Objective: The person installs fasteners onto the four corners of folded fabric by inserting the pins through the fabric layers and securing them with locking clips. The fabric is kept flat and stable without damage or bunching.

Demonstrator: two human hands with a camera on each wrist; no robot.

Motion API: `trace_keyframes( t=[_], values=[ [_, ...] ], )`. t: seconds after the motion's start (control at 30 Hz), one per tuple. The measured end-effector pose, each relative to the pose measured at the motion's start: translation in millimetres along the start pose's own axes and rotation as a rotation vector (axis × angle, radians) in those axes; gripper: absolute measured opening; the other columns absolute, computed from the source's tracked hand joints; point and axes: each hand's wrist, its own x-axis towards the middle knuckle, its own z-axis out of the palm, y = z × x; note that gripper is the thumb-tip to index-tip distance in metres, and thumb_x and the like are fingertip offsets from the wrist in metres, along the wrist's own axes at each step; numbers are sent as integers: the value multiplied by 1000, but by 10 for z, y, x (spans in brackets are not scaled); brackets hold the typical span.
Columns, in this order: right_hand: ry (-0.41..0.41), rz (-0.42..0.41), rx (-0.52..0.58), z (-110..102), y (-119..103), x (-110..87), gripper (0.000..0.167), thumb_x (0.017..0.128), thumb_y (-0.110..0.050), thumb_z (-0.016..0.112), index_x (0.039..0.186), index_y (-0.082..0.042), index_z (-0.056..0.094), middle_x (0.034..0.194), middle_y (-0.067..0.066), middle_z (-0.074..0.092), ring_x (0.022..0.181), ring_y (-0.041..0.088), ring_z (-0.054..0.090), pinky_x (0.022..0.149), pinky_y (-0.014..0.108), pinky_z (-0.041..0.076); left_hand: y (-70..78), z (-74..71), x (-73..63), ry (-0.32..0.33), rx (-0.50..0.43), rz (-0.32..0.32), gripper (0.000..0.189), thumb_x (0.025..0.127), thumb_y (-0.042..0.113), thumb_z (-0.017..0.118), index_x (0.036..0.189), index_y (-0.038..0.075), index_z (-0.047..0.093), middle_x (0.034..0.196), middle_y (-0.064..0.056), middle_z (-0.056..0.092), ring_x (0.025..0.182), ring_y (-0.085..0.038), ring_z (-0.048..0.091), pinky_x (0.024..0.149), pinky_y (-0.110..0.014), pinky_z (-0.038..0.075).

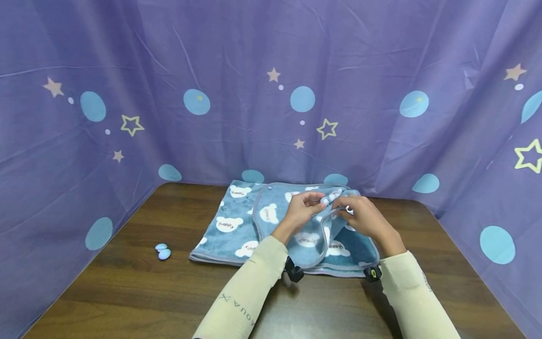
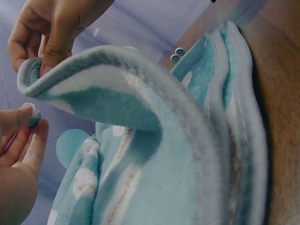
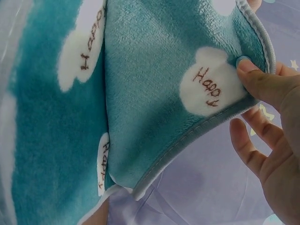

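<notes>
Blanket (image 1: 305, 235), folded on the wooden surface (image 1: 148, 292) in my feed, two small blue caps (image 1: 164, 254) lying to its left, the left hand (image 1: 299, 210) pinching another cap (image 1: 325, 201), the right hand (image 1: 363, 214) grasping the blanket's raised edge, purple curtain (image 1: 250, 127) behind.

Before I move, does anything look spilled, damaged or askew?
Nothing looks spilled or damaged. Only the bear-print blanket looks askew: its top layer sits crookedly over the folds beneath, one edge lifted by the right hand. Two button-like blue fasteners lie loose on the wooden table, left of the blanket.
</notes>
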Motion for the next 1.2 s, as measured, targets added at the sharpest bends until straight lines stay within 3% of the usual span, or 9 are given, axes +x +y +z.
trace_keyframes(
  t=[0.33, 0.7, 0.97, 1.2],
  values=[
    [-15, 7, -10, -21, -33, 5, 23, 86, 0, 80, 100, -17, 74, 94, -7, 73, 86, 15, 69, 74, 43, 58, -12, 5, 18, -2, -25, -7, 28, 91, 11, 79, 119, 8, 75, 110, 0, 74, 101, -13, 70, 83, -30, 59],
    [-20, 13, -8, -32, -42, 3, 23, 86, 0, 81, 100, -16, 74, 94, -8, 73, 86, 13, 69, 75, 41, 57, -16, 11, 6, -6, -52, -17, 30, 91, 7, 78, 121, 5, 74, 112, -2, 74, 102, -15, 69, 84, -29, 58],
    [-15, 27, 17, -52, -49, 16, 22, 86, 1, 80, 103, -13, 76, 96, -4, 74, 87, 16, 70, 78, 49, 58, 18, 19, -3, -49, -32, 25, 26, 91, 8, 79, 117, 9, 76, 112, -2, 75, 104, -14, 70, 83, -30, 59],
    [13, 34, 12, -91, -38, 6, 24, 85, 2, 80, 102, -13, 76, 96, -3, 75, 87, 17, 69, 76, 48, 58, 9, 21, 12, -58, -58, 39, 27, 88, 3, 80, 114, 5, 77, 107, -5, 77, 99, -14, 71, 80, -30, 60]
  ],
)
